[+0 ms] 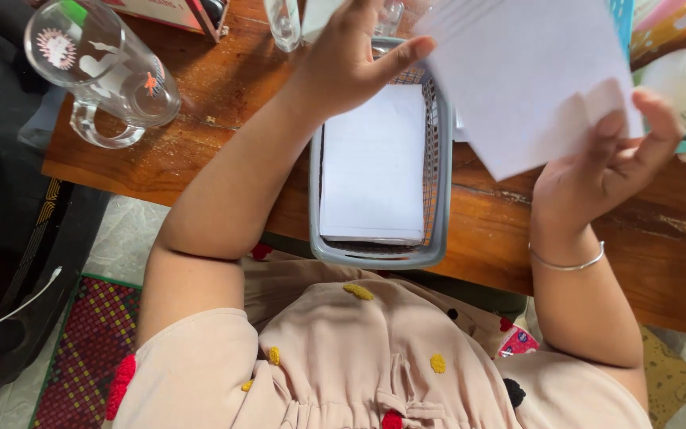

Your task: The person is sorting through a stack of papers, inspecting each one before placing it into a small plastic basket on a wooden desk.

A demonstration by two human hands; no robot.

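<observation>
Both hands pinch the white paper (533, 79) above the basket (438, 175): left hand (351, 59) at its left edge, right hand (605, 167) at its lower corner.

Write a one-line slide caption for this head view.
Both hands, left and right, hold a white sheet above a grey basket of paper.

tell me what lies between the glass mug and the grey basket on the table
Head view: only the person's left forearm crosses bare wooden table between glass mug and grey basket.
</observation>
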